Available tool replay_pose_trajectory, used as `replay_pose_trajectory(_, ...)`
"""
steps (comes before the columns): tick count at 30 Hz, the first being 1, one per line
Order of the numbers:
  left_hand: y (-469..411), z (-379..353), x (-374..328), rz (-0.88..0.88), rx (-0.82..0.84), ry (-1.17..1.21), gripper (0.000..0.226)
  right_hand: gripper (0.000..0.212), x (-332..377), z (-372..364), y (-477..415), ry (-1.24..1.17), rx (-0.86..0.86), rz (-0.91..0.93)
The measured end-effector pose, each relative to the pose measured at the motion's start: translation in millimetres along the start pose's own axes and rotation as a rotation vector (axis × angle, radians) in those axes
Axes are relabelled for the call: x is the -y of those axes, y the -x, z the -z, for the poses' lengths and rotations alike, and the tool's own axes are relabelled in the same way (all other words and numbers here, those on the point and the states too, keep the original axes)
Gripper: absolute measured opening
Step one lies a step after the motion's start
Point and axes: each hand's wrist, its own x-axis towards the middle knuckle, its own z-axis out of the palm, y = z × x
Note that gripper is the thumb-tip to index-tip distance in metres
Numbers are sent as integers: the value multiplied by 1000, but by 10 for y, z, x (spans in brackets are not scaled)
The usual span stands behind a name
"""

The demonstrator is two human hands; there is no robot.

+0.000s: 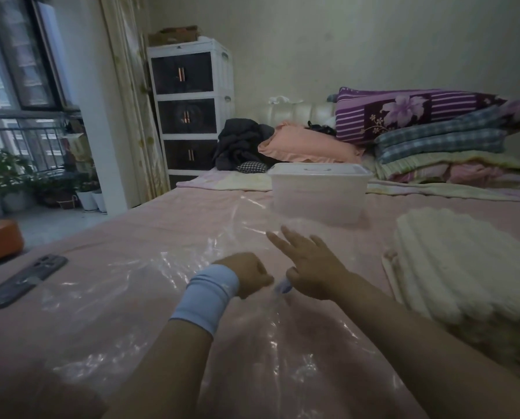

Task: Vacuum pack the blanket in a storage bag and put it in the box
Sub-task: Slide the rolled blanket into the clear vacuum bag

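The clear crinkly plastic storage bag (162,267) lies flat on the pink bed (125,228). It looks thin and slippery, so my left hand (249,275) pinches its edge while my right hand (310,267) nips the small blue slider clip (283,286). The soft cream ribbed blanket (452,267) sits folded at my right.

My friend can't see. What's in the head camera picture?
A left hand grips a clear plastic storage bag spread on a pink bed, and a right hand pinches its small blue clip. A folded cream blanket and lidded white plastic box sit nearby.
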Motion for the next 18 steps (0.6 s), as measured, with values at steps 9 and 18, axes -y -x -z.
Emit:
replay_pose_trajectory(9,-536,119,549,218,-380,-14,71,36,-114,21,247,-197,-353,67)
replay_pose_trajectory(18,-331,117,344,103,-361,-55,50,102,208,725,-165,50,-332,-543)
